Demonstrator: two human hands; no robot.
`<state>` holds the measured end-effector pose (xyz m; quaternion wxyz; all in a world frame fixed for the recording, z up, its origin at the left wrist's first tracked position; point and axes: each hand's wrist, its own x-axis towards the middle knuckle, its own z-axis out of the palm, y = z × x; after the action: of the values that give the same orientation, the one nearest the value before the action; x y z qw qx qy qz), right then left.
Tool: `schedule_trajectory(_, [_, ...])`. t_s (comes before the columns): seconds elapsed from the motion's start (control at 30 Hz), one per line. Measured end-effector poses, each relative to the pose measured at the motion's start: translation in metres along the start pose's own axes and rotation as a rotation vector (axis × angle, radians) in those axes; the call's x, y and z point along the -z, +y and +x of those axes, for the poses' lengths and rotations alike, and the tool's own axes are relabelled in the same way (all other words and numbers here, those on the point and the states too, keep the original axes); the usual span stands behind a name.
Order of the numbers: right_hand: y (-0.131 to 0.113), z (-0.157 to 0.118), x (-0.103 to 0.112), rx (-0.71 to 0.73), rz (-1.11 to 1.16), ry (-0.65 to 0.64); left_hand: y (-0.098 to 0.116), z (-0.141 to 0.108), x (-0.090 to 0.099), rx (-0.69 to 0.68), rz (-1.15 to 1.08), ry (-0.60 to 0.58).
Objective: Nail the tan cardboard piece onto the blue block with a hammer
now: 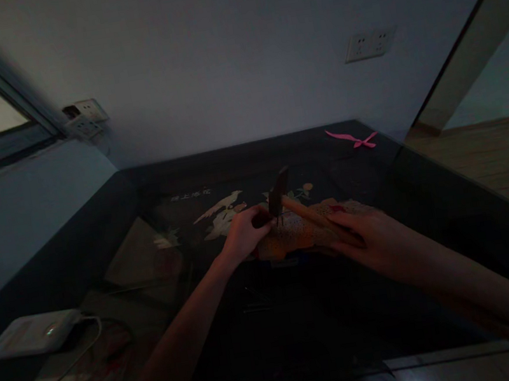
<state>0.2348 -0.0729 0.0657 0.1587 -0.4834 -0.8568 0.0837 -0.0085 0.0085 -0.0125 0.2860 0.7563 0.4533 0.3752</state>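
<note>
My right hand [373, 239] is wrapped round the wooden handle of a hammer [306, 213]. Its dark head is raised just above the fingertips of my left hand [244, 234]. Those fingers are pinched on a thin dark nail [280, 219], which stands upright on an orange-brown piece [291, 236] dotted with dark specks. That piece lies flat on the dark table between my hands, and something red shows on it near my right hand. The dim light hides where the nail's tip meets the surface.
Several thin, nail-like slivers [256, 308] lie nearer me on the dark table [243, 360]. A white power bank [33, 335] with a cable is at the left. A pink ribbon [352, 138] lies at the far right corner. Behind stands a wall with sockets [369, 45].
</note>
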Motion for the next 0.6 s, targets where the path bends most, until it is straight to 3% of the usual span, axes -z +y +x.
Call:
schedule_trajectory(0.47, [0.004, -0.013, 0.008, -0.022, 0.223, 0.103, 0.005, 0.0, 0.001, -0.062, 0.021, -0.036])
schedule_trajectory(0.6, [0.008, -0.034, -0.002, -0.165, 0.402, 0.104, 0.011, 0.003, 0.014, -0.113, 0.091, -0.046])
